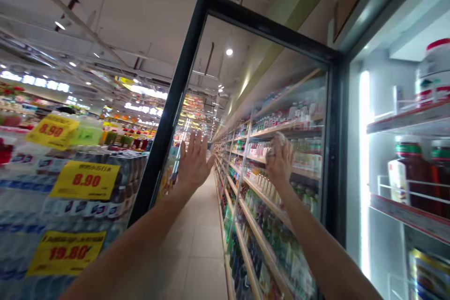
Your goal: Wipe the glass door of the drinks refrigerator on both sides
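Note:
A glass door with a black frame [267,26] stands swung out in front of me. Against or close to its pane, my left hand [194,161] is raised with the fingers stretched and spread, holding nothing. My right hand [279,161] is at the pane further right, its fingers bent over a small whitish wad that looks like a cloth [281,137]. Most of the wad is hidden behind the fingers. Through the glass appear long shelves [260,197] of bottles, blurred.
To the right, the lit cooler holds dark bottles with green caps [409,168] on wire-fronted shelves [411,215]. Stacked packs of drinks [24,215] with yellow price signs [84,180] stand on the left. A tiled aisle floor [202,243] runs ahead beyond the door.

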